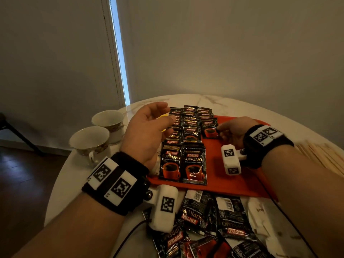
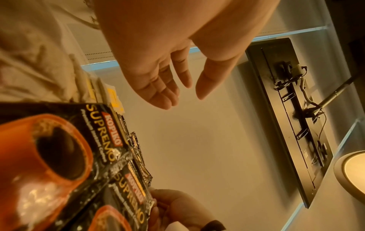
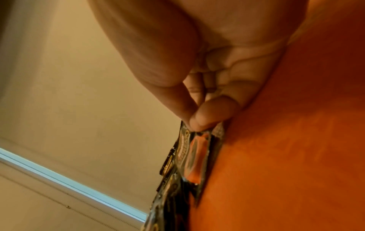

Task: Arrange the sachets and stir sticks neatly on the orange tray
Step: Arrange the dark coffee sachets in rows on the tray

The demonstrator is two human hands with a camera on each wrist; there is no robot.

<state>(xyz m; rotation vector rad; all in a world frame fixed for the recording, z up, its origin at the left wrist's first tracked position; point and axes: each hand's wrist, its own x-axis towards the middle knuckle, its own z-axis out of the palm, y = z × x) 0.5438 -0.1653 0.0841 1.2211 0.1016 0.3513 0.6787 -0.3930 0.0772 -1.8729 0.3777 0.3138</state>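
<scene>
Two sachet columns fill the tray's left; right hand pinches a third-column sachet. Left hand hovers slack (empty). Loose sachets, sticks remain off-tray.

sachets reading "KOPIKO SUPREMO", instant coffee

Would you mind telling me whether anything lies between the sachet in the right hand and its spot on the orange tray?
Nothing visible does. The right hand pinches the sachet by its corner, low over bare orange tray, at the right end of the sachet rows. The left hand hovers open over the rows, away from it.
</scene>
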